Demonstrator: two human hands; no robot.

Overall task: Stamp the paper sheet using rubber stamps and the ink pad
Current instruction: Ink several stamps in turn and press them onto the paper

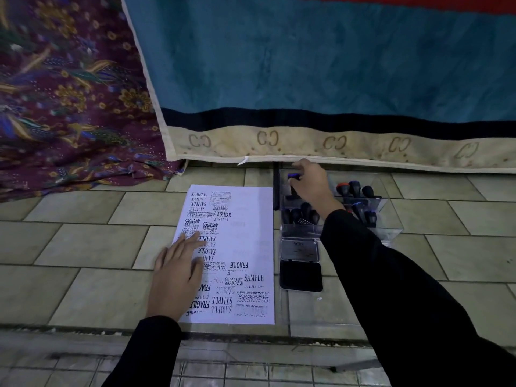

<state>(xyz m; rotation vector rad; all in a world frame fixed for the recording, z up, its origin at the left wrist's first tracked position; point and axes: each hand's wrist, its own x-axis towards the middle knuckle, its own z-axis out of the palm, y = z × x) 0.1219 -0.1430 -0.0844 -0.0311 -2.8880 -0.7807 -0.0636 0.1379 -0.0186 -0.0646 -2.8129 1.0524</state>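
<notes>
Left hand lies flat on the lower-left part of the paper sheet, fingers extended and close together. The sheet, on the tiled floor, carries many black impressions such as SAMPLE, FRAGILE and AIR MAIL. Just right of the sheet, the ink pad lies open. Beyond it, the right hand reaches into a clear organiser, fingers curled around a blue-topped stamp among other rubber stamps.
</notes>
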